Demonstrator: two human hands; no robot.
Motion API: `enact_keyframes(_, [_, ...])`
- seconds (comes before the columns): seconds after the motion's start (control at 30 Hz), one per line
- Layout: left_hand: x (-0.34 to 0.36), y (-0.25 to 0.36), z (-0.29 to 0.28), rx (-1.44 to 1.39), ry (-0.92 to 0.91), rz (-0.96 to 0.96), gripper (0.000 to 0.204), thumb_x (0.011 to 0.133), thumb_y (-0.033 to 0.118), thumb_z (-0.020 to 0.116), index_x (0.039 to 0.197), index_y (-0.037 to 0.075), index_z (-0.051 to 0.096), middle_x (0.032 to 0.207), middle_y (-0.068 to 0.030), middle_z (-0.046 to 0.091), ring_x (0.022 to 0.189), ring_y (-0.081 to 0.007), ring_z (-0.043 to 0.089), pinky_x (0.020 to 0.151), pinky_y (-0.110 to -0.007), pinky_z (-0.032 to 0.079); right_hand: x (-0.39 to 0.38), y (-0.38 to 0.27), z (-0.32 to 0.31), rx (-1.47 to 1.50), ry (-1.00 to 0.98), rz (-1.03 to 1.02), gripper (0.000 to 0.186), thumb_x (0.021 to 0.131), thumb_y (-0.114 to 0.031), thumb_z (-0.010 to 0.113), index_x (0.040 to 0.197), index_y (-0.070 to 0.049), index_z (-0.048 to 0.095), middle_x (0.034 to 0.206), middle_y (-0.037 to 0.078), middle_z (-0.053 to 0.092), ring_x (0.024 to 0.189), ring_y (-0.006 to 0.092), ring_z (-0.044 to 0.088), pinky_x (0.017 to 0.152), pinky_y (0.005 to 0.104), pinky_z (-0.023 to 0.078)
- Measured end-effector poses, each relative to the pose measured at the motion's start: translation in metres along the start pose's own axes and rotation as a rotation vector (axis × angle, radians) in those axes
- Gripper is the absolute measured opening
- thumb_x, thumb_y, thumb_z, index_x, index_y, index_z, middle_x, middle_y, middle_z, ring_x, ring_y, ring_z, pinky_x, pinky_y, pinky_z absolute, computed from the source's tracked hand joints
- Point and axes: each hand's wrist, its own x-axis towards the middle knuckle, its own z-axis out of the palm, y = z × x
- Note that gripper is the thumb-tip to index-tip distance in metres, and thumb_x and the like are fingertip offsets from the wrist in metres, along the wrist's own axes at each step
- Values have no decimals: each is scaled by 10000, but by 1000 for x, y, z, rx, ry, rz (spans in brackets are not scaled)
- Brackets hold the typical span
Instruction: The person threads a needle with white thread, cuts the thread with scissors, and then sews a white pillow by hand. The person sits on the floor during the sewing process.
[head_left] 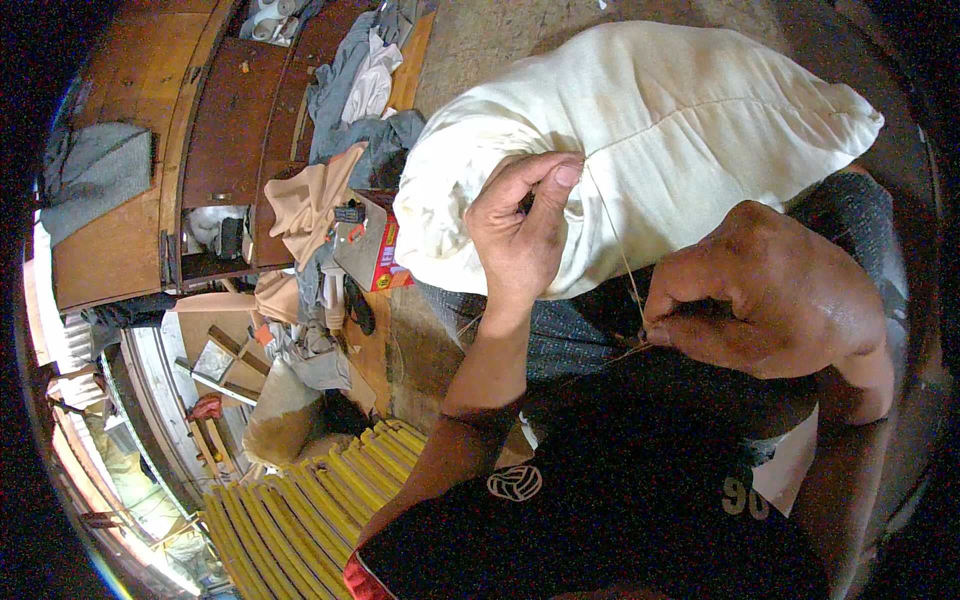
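Observation:
A plump cream-white cloth cushion (690, 130) rests across my lap, with a seam running along its top and gathered folds at the left end. My left hand (520, 225) lies over that end, thumb and forefinger pinched together at the cloth by the seam. From this spot a thin thread (616, 232) stretches taut down to the right. My right hand (775, 290) is closed on the thread, off the cushion and nearer my body. Whether a needle is in its fingers cannot be made out.
A yellow slatted seat (310, 510) stands at the lower left. Behind it are a wooden cabinet (235, 140), grey cloths (345, 90), peach fabric (310, 205) and a red-and-grey box (378, 250). A dark sandal (358, 305) lies on the floor near the box.

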Motion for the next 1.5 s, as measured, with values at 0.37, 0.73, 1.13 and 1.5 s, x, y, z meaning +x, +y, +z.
enact_keyframes(0.37, [-2,-2,-4,94,-14,15,115,871,39,735,984,18,741,846,-54,681,741,-103,590,673,-232,458,-1,-1,-3,48,-125,-59,68,800,-93,742,854,-63,713,781,50,729,668,241,704,597,329,547])
enact_keyframes(0.73, [-2,-1,4,292,12,246,260,801,-77,718,1025,51,750,926,-74,674,772,-125,618,637,-230,469,0,-8,-2,106,-106,-51,71,804,-63,710,871,-40,707,778,75,722,633,233,693,572,304,531])
enact_keyframes(1.13, [-6,32,-28,-213,112,-138,244,972,147,613,1163,2,654,954,-76,687,644,-65,570,494,-163,397,-17,-5,-30,185,529,308,166,868,-158,660,905,-1,700,733,15,644,600,87,550,541,240,407])
enact_keyframes(1.5, [-3,85,-176,-373,363,-26,463,1015,397,541,1276,14,556,707,-8,564,481,-42,403,375,-193,276,-55,80,-60,40,841,120,376,989,-215,548,1291,6,575,1008,53,648,866,126,584,850,270,481])
